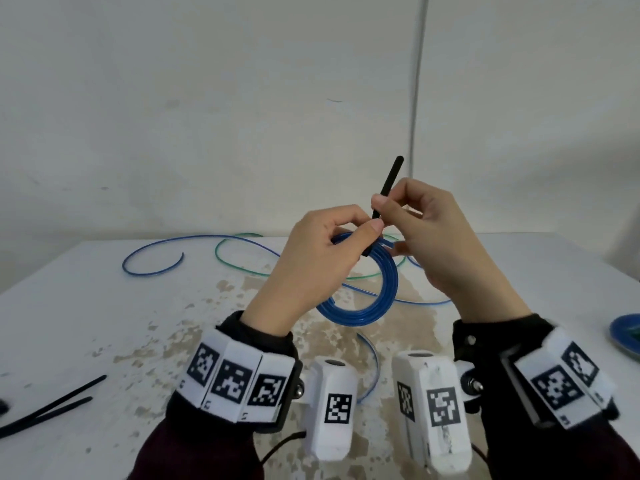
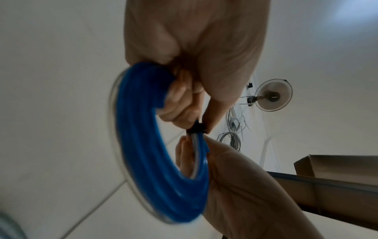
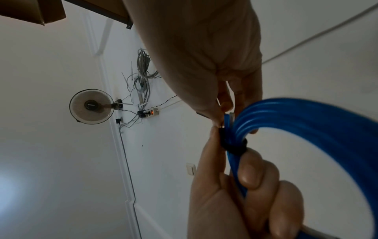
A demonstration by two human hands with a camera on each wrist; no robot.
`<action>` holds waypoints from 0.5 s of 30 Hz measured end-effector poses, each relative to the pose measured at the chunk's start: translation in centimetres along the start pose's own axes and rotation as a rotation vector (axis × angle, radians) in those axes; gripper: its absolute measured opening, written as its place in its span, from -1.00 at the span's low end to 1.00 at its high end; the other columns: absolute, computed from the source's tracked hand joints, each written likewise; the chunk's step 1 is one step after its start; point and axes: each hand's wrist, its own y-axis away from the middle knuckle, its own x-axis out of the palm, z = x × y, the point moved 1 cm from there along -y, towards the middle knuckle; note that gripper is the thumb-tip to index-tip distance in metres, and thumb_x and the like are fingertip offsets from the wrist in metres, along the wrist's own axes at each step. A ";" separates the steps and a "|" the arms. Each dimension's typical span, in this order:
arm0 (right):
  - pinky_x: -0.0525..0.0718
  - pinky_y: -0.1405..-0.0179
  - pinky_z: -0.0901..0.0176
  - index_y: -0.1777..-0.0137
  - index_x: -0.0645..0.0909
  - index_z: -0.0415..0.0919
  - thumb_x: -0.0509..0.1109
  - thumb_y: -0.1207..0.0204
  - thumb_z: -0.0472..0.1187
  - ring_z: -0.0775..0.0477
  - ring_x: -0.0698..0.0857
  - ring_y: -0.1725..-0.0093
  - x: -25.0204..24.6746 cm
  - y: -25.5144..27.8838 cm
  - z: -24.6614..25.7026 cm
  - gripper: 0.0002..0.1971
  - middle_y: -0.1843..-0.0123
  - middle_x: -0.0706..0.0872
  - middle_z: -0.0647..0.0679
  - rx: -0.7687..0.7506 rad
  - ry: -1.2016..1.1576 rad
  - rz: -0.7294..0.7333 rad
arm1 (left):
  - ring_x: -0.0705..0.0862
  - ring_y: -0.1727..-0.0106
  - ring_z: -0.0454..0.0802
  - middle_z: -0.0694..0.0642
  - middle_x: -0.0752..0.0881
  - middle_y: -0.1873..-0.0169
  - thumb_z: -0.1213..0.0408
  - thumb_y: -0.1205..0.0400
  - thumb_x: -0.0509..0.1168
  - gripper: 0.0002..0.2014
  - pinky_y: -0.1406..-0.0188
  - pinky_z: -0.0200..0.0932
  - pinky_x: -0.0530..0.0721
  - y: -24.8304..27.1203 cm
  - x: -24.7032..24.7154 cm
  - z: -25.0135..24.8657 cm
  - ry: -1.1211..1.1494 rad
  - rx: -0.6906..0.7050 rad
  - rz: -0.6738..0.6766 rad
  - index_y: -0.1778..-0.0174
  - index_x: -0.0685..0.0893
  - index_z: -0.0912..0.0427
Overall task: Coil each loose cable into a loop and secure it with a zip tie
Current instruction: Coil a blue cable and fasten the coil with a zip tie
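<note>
Spare zip ties [image 1: 48, 403] lie on the counter [image 1: 104, 323] at near left, within reach; likely stock for the cables yet to be done.

Left hand [image 1: 311, 268] is raised above the counter. Its grip is clenched round the blue coil [image 1: 377, 296], thumb on top and fingers curled through the loop. Judged purpose: keep the turns stacked so they cannot spring apart while the tie closes. The right wrist view shows the black zip tie [image 3: 233, 145] already banding the strands just beside those fingers [image 3: 251, 174].

Right hand [image 1: 446, 244] sits opposite, wrist cocked upward. Thumb and forefinger pinch the tie's free tail [image 1: 388, 185], which sticks up and away from the coil. Reads as pulling the tail through the head to cinch it. Whether it is fully tight, cannot tell.

Behind the hands, a loose blue cable [image 1: 152, 258] and a green cable [image 1: 242, 265] sprawl uncoiled across the counter. So the task is only partly done. A blue dish [image 1: 623, 334] sits at the right edge.
</note>
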 end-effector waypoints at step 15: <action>0.64 0.54 0.29 0.29 0.53 -0.24 0.38 -0.58 -0.21 -0.06 0.65 0.36 0.5 0.1 -0.2 -0.78 0.27 0.67 -0.27 -0.037 0.222 -0.041 | 0.34 0.62 -0.15 -0.10 0.44 0.68 0.12 -0.64 0.30 -0.73 0.56 -0.37 0.27 0.5 -0.2 -0.4 -0.264 0.062 0.010 0.33 0.65 0.15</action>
